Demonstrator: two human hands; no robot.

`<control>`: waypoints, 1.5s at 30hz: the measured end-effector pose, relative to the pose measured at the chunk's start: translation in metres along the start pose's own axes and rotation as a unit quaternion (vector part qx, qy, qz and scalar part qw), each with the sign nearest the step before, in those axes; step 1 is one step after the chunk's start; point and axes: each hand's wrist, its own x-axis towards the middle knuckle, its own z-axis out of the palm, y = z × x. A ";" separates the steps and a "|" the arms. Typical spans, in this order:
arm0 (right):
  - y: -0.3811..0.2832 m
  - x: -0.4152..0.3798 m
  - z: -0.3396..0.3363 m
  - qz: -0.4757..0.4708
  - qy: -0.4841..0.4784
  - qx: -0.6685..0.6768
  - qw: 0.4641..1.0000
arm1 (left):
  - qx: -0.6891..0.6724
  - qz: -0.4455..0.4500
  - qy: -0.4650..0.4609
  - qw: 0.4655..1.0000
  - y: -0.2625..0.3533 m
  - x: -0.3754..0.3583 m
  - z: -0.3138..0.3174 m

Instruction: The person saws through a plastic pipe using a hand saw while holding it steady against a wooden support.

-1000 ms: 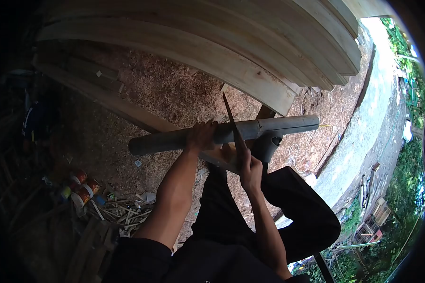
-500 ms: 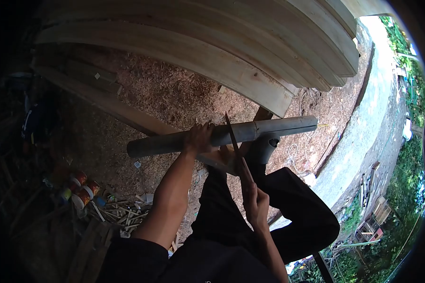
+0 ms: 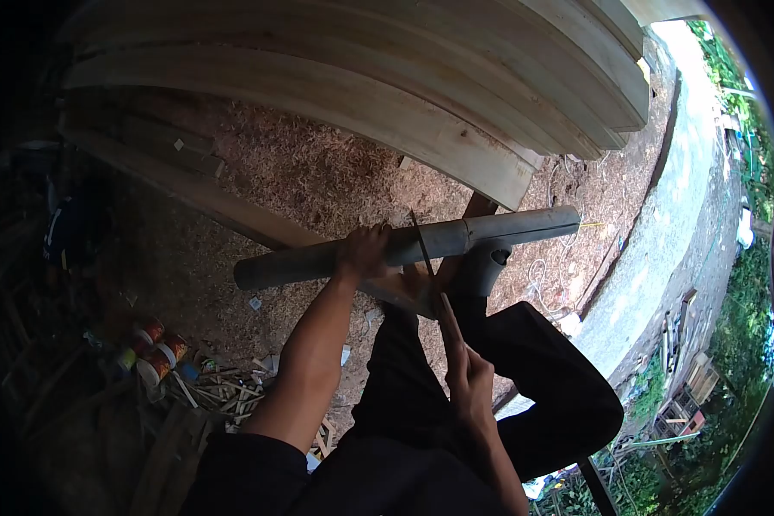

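2 hands share the cut: left hand [image 3: 365, 251] clamps the pipe [image 3: 318, 260], right hand [image 3: 469, 378] grips the saw [image 3: 426, 258]; long, square strokes likely suit.

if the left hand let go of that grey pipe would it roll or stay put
The long grey round pipe would probably roll, since it is smooth and cylindrical. Its side branch fitting might catch and limit that. It spans straight under the left hand without sagging, so it is likely stiff.
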 end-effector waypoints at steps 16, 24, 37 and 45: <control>0.012 -0.014 -0.006 -0.004 -0.006 -0.022 1.000 | 0.000 -0.004 0.011 1.000 0.003 -0.004 0.001; -0.003 0.117 0.064 -0.118 0.038 -0.036 0.992 | 0.036 -0.003 -0.025 0.999 0.004 0.003 -0.013; 0.019 -0.002 0.014 -0.043 0.023 -0.035 0.998 | 0.017 -0.011 0.009 1.000 -0.001 -0.004 0.002; -0.011 0.129 0.066 -0.109 0.028 -0.048 0.992 | -0.042 -0.038 -0.058 0.997 0.006 -0.001 -0.009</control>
